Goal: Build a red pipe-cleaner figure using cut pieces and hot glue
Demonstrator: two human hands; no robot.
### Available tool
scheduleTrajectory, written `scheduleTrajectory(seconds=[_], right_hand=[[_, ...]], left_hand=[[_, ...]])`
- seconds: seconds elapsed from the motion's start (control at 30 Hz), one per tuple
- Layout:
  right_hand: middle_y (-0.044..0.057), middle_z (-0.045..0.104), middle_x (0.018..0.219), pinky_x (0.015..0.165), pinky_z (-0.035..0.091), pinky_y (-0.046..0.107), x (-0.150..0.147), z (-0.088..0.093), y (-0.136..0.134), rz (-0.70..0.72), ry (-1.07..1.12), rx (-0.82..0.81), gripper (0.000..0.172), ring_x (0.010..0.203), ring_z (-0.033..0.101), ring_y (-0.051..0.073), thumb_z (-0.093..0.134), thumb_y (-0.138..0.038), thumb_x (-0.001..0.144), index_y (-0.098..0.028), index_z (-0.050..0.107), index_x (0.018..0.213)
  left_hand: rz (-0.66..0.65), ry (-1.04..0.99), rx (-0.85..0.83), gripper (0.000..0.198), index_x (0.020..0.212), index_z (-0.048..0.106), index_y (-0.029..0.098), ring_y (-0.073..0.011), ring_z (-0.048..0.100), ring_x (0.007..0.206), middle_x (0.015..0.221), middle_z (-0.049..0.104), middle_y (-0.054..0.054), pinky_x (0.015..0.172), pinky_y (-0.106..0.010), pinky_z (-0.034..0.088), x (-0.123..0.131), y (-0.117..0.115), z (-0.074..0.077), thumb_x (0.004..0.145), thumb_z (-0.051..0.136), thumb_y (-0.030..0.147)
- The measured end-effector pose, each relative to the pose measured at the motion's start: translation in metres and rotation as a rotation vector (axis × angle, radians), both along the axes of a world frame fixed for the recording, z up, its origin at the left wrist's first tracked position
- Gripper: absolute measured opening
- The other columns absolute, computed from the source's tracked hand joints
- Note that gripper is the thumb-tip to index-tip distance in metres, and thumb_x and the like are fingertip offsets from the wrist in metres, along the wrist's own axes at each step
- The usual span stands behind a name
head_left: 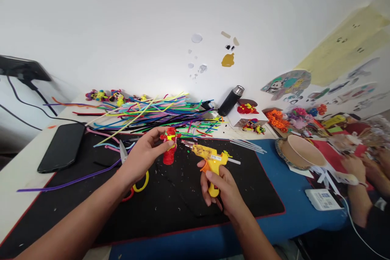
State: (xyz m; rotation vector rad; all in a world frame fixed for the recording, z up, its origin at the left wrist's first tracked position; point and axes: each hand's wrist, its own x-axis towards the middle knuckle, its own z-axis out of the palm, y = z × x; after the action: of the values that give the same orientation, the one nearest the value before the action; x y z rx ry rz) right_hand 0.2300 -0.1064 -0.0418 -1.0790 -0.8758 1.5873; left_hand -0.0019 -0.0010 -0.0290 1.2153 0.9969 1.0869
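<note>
My left hand (143,155) is closed around a small red pipe-cleaner figure (169,147) with a yellow band, held upright just above a black mat (170,207). My right hand (219,189) grips the handle of a yellow hot glue gun (210,158). The gun's nozzle points left and sits close to the figure's top. A clear glue stick juts from the back of the gun.
A heap of coloured pipe cleaners (152,113) lies behind the mat, with scissors (128,162) and a black phone (62,146) at the left. A dark flask (230,100) leans at the back. Another person's hands (362,170) work with paper bowls at the right.
</note>
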Motion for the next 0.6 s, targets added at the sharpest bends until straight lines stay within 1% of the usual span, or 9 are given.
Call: scheduleTrajectory(seconds=[0.13,0.23,0.33,0.47,0.6], right_hand=[[-0.006,0.059,0.055,0.037,0.031,0.018,-0.001,0.003,0.001,-0.033,-0.052,0.066,0.044,0.034,0.048,0.008,0.074,-0.056,0.094,-0.015,0.067,0.108],[-0.006,0.057,0.051,0.038,0.034,0.02,-0.006,0.007,0.001,-0.036,-0.127,0.102,0.05,0.033,0.046,0.009,0.069,-0.064,0.095,-0.015,0.068,0.102],[-0.005,0.057,0.05,0.037,0.036,0.021,-0.015,0.011,0.003,-0.054,-0.234,0.098,0.057,0.034,0.045,0.01,0.068,-0.071,0.093,-0.015,0.069,0.101],[-0.004,0.056,0.05,0.038,0.037,0.021,-0.027,0.011,0.006,-0.139,-0.332,0.115,0.058,0.036,0.046,0.01,0.065,-0.073,0.093,-0.016,0.069,0.097],[-0.003,0.055,0.05,0.039,0.035,0.021,-0.033,0.007,0.006,-0.162,-0.421,0.151,0.058,0.037,0.046,0.01,0.061,-0.073,0.096,-0.016,0.07,0.091]], left_hand=[[0.005,0.029,0.022,0.041,0.107,0.073,0.024,-0.0286,0.076,0.099,0.108,0.079,-0.007,0.091,-0.044,0.062,0.0,0.001,0.001,0.079,0.087,0.05],[-0.008,0.062,0.046,0.043,0.112,0.071,0.024,-0.0289,0.075,0.1,0.112,0.078,-0.007,0.09,-0.044,0.062,0.001,0.0,-0.001,0.082,0.084,0.051],[-0.003,0.098,0.069,0.043,0.114,0.07,0.025,-0.0292,0.075,0.099,0.111,0.076,-0.007,0.088,-0.045,0.063,0.003,-0.003,-0.001,0.084,0.082,0.053],[0.027,0.124,0.091,0.042,0.115,0.07,0.025,-0.0281,0.074,0.1,0.114,0.075,-0.006,0.089,-0.044,0.063,0.005,-0.008,0.002,0.085,0.08,0.054],[0.065,0.161,0.118,0.049,0.121,0.068,0.025,-0.0279,0.073,0.1,0.117,0.074,-0.008,0.088,-0.043,0.063,0.006,-0.01,0.002,0.084,0.08,0.055]])
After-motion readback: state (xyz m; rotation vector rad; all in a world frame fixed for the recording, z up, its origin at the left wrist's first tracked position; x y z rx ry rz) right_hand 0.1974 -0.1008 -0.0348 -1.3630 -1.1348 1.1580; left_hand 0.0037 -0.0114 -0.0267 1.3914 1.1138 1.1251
